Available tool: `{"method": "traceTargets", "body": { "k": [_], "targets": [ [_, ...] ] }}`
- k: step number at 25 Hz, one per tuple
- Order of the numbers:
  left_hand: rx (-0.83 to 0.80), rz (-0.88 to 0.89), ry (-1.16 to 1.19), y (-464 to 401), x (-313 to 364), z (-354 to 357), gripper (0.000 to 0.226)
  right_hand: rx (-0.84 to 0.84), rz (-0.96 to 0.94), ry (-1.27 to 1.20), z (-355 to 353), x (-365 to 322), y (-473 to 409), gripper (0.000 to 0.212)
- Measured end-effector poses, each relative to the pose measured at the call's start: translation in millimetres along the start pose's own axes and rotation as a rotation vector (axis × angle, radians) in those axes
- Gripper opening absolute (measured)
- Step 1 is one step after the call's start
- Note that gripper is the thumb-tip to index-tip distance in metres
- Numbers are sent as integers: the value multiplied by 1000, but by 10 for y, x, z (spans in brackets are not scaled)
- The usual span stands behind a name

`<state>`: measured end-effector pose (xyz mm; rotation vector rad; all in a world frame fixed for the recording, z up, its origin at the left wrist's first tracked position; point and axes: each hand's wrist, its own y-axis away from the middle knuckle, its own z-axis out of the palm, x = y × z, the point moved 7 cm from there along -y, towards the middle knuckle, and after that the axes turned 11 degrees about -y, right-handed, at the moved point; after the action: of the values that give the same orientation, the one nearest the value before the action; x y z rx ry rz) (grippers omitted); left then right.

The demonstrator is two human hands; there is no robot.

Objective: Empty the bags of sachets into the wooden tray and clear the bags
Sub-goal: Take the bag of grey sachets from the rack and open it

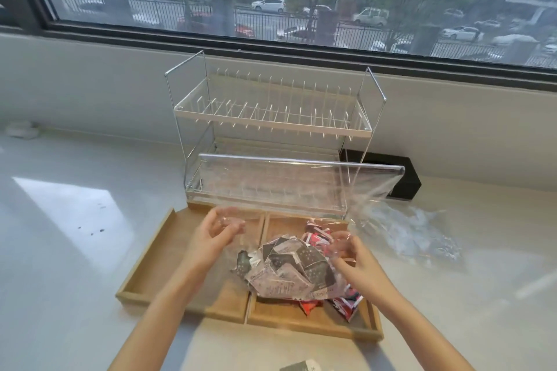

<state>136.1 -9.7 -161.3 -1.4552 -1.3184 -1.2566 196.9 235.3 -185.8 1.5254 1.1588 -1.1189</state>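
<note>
A wooden tray [156, 250] with two compartments lies on the white counter in front of me. A clear zip bag [289, 187] is held upside down above it, its zip edge up. My left hand [215, 236] pinches the bag's lower left part and my right hand [346, 253] grips its lower right part. Grey and white sachets [289, 271] are heaped between my hands, inside the bag's lower end over the tray's divider. Red sachets [316, 238] lie in the right compartment, under and behind the grey ones. The left compartment holds no sachets.
A white two-tier wire rack [271, 117] stands right behind the tray. A crumpled empty clear bag [416, 235] lies on the counter to the right. A black box [404, 178] sits behind the rack. A grey sachet [301, 366] lies at the near edge.
</note>
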Motion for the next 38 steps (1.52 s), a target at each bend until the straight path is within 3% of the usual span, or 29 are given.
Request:
{"method": "traceTargets", "body": {
  "k": [6, 9, 11, 14, 19, 21, 23, 27, 38],
  "targets": [
    [122, 105, -7, -61, 323, -142, 11, 124, -70, -138, -366, -299, -72, 32],
    [146, 165, 13, -43, 501, -137, 11, 306, -239, -296, -735, -821, -101, 27],
    [153, 189, 11, -44, 573, -136, 12, 323, -346, -402, -899, -1322, -112, 24],
    [118, 233, 10, -40, 667, -119, 14, 149, -421, -312, -762, -1982, -147, 29],
    [32, 312, -6, 74, 786, -46, 18, -363, -369, 489, 327, -2120, -334, 24],
    [7, 342, -44, 127, 833, -18, 18, -585, -264, 648, 674, -1938, -367, 27],
    [1, 364, -69, 153, 866, -5, 18, -765, -78, 629, 847, -1742, -328, 33],
    [16, 355, -52, 154, 854, -3, 7, -806, 12, 527, 898, -1594, -317, 33],
    [2, 310, -69, 172, 864, 54, 20, -779, 119, 254, 877, -1360, -301, 16]
  ]
}}
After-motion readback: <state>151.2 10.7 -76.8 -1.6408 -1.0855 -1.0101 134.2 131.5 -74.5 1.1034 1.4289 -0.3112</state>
